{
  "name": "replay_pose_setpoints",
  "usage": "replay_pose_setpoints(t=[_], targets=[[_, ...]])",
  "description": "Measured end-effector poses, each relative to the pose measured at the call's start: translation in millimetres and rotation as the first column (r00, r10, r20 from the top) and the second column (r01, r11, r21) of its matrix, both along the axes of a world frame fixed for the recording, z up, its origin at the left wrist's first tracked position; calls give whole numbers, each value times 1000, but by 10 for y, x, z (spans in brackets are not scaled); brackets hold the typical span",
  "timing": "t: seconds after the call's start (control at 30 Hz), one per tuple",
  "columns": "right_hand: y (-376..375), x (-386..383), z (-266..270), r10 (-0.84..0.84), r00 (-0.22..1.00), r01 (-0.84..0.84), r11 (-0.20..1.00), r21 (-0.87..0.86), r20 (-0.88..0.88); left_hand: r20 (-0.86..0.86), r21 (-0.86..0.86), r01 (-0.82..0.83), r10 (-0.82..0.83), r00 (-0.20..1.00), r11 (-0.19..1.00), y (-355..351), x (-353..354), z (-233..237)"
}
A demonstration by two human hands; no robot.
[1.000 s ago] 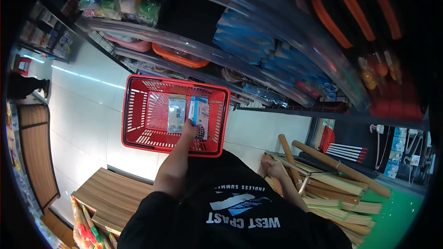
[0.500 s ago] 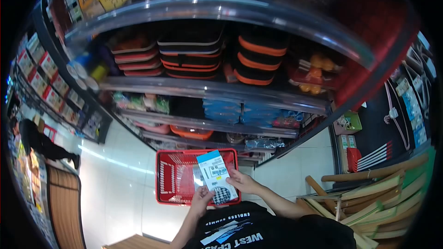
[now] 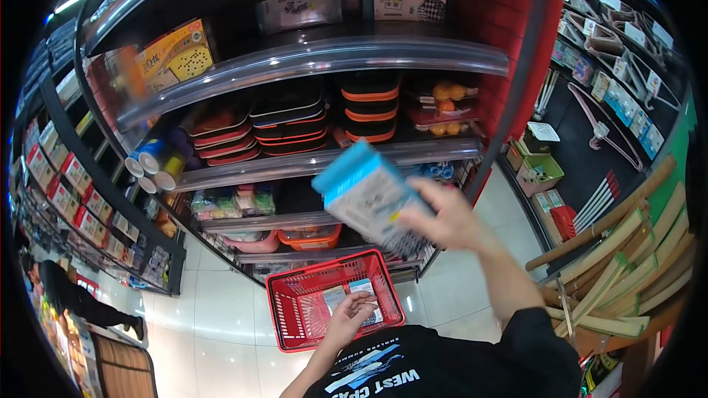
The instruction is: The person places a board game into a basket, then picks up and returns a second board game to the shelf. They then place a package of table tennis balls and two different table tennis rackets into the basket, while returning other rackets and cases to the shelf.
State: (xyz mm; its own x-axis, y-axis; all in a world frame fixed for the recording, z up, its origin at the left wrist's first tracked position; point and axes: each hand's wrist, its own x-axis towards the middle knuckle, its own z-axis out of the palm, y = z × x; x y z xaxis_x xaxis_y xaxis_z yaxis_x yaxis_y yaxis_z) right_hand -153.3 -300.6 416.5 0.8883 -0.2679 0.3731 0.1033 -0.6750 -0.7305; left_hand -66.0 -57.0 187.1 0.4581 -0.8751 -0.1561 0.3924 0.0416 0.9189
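Note:
My right hand point(image 3: 448, 215) grips a white and blue box point(image 3: 372, 195), blurred by motion, raised in front of the lower shelves. My left hand point(image 3: 352, 317) is over the red basket point(image 3: 284, 278), its fingers loosely curled and partly overlapping; whether it touches anything is unclear. Inside the basket lies another white and blue box point(image 3: 363, 287), partly hidden by that hand, with a pale item beside it. On the top shelf stand a box with a checkered circle point(image 3: 409, 4), a grey box point(image 3: 300, 11) and a yellow box point(image 3: 175, 54).
Zipped black cases with orange edges point(image 3: 370, 114) and red edges fill the middle shelf. Rolled tubes point(image 3: 153, 155) stick out at its left. Wooden pieces point(image 3: 619, 269) and a hanger point(image 3: 599, 131) are at right. A person in dark clothes point(image 3: 70, 293) is at far left.
My right hand has lifted a box up and away from the basket. My left hand has parted from it and remains over the basket. The view has shifted, showing more of the top shelf.

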Motion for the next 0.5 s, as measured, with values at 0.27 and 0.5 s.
replay_pose_setpoints(t=[0.27, 0.5], targets=[[-528, -76, 1822, -53, 979, 146, 856, -495, 197, 57, 39, 108, -110, 992, 993, -18, -2, -227], [-1416, 542, 2509, -90, 964, 249, 629, -736, 249, 52, 89, 88, -93, 994, 992, -177, 16, -333]])
